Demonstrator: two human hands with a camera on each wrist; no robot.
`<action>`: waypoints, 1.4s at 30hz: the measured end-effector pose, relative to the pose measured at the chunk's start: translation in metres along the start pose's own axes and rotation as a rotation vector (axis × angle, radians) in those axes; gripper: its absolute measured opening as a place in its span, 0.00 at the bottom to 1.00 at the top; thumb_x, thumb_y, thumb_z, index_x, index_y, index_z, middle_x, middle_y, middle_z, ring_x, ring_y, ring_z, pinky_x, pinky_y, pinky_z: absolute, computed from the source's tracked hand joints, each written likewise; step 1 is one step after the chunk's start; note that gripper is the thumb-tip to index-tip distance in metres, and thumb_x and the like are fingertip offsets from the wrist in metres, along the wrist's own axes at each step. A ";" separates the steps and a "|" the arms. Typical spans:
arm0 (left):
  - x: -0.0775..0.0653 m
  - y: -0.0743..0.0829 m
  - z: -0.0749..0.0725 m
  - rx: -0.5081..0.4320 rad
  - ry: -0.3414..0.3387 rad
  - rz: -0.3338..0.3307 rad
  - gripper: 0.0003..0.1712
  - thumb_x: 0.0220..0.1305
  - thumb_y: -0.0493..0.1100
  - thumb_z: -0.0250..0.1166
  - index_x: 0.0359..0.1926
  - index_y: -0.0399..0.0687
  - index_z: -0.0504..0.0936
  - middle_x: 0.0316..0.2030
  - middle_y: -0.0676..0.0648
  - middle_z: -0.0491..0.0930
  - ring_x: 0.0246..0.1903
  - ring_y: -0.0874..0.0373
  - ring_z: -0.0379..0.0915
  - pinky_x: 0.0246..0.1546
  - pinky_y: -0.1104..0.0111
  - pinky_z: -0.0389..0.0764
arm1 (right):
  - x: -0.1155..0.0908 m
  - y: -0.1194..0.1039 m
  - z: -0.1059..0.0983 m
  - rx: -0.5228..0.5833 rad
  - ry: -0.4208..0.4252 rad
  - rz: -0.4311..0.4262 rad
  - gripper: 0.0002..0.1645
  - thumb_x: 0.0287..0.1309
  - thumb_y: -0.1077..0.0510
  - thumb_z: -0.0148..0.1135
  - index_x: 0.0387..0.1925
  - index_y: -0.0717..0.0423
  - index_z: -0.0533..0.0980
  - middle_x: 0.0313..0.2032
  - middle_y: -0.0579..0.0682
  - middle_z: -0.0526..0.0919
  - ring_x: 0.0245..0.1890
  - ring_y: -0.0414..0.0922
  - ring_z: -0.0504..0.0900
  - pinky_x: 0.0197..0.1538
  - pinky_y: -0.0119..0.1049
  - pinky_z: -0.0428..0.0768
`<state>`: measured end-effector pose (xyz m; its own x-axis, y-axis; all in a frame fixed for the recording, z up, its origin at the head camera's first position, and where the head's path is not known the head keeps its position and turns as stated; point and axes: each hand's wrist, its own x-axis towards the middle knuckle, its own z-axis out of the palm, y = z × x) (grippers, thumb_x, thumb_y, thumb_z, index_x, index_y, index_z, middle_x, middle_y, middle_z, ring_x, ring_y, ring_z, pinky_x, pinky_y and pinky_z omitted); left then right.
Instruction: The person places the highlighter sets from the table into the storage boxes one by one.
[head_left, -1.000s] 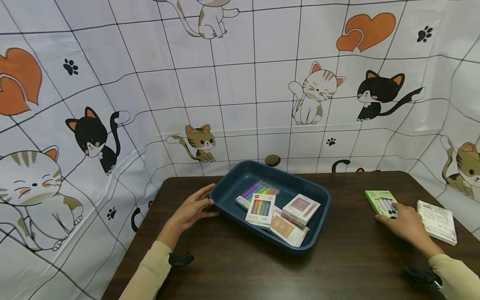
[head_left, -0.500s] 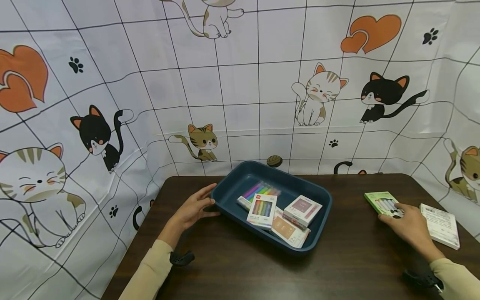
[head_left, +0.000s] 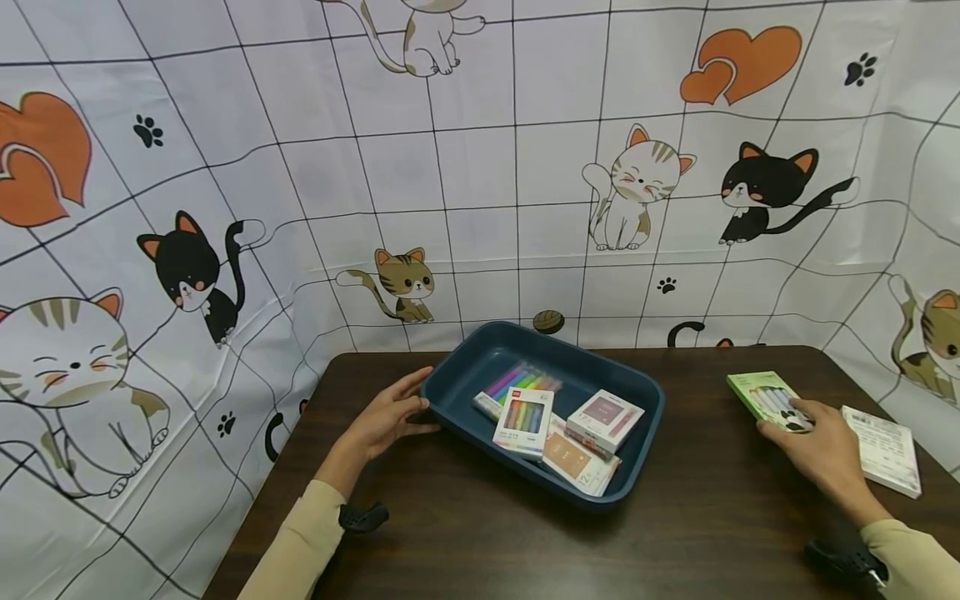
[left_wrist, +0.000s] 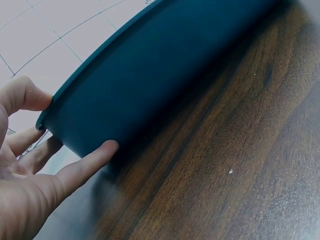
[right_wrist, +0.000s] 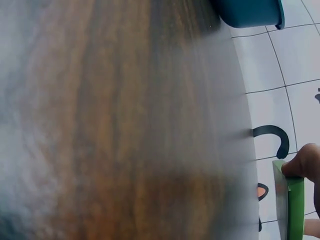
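The green box printed with coloured sticks (head_left: 767,400) is at the right side of the dark wood table (head_left: 697,517), between the thumb and fingers of the right hand (head_left: 821,446). The right wrist view shows the grip at the box's edge; whether the box touches the tabletop or is lifted off it, I cannot tell. Just beside that hand, apart from the bin, lies a white box with small print (head_left: 883,454), its words too small to read.

The left hand (head_left: 386,415) is spread at the near-left corner of the dark blue bin (head_left: 480,358), thumb against the side wall and a fingertip at the rim, touching rather than wrapping it.

As for progress, the bin seems largely filled: it contains a pack of coloured pens (head_left: 517,382), a white box with a rainbow of sticks (head_left: 522,421), a pink-labelled box (head_left: 606,417) and a tan-labelled box (head_left: 573,458), some overlapping. Outside it are the green box, gripped but well apart from the bin, and the white box, unheld; these two look like what is left.
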<state>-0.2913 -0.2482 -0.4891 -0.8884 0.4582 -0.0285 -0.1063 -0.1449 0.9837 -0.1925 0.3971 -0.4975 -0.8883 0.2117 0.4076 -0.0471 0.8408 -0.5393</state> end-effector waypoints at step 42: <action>-0.001 0.001 0.000 0.018 -0.006 0.003 0.40 0.74 0.31 0.57 0.81 0.51 0.52 0.77 0.40 0.51 0.65 0.37 0.64 0.56 0.40 0.76 | -0.003 -0.099 -0.013 0.121 -0.046 -0.088 0.46 0.59 0.47 0.74 0.70 0.67 0.68 0.69 0.70 0.63 0.63 0.74 0.63 0.50 0.69 0.66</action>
<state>-0.2902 -0.2486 -0.4884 -0.8862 0.4627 -0.0247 -0.0959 -0.1309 0.9868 -0.1791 0.3197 -0.4354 -0.8981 0.1141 0.4246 -0.1782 0.7883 -0.5889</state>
